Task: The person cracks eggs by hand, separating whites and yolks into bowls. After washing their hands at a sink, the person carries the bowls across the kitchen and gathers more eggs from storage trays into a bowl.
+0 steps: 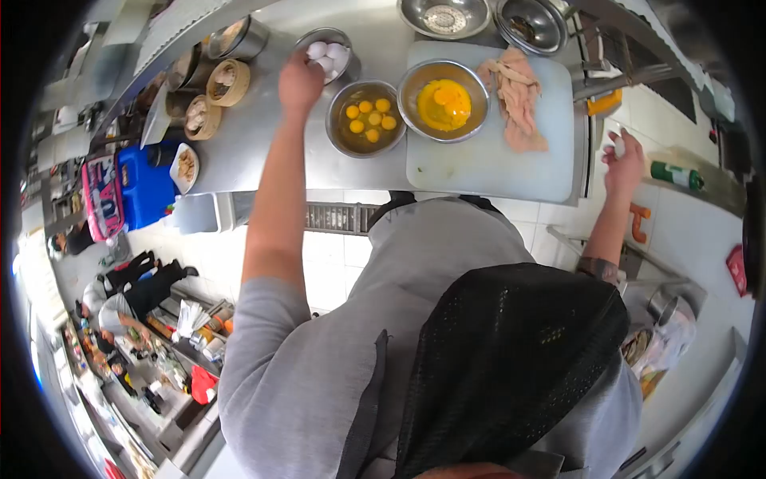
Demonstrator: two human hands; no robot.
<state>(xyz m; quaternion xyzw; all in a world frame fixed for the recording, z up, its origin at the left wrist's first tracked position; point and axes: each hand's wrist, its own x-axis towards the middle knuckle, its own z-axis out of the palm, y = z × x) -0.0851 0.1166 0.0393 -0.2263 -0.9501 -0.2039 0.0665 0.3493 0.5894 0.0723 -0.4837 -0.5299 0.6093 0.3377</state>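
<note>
My left hand [302, 86] is over the near left rim of a metal bowl [349, 67] of white eggs [328, 56]. Its fingertips are hidden, so I cannot tell whether they grip an egg. Off the right end of the counter, my right hand [625, 166] is raised with its fingers around a white egg or eggshell [619, 147]. Between my hands stand two metal bowls: one bowl [332, 134] has several whole yolks [373, 118] in clear egg white. The other bowl [410, 112] holds yolks, partly broken and yellow [444, 104].
Pale raw meat or skin [516, 96] lies on a white cutting board [471, 172]. A metal strainer [444, 17] and another metal bowl [533, 24] stand behind it. Bamboo steamers [229, 82] and a white dish [185, 168] are at left. Other people [132, 299] work further back.
</note>
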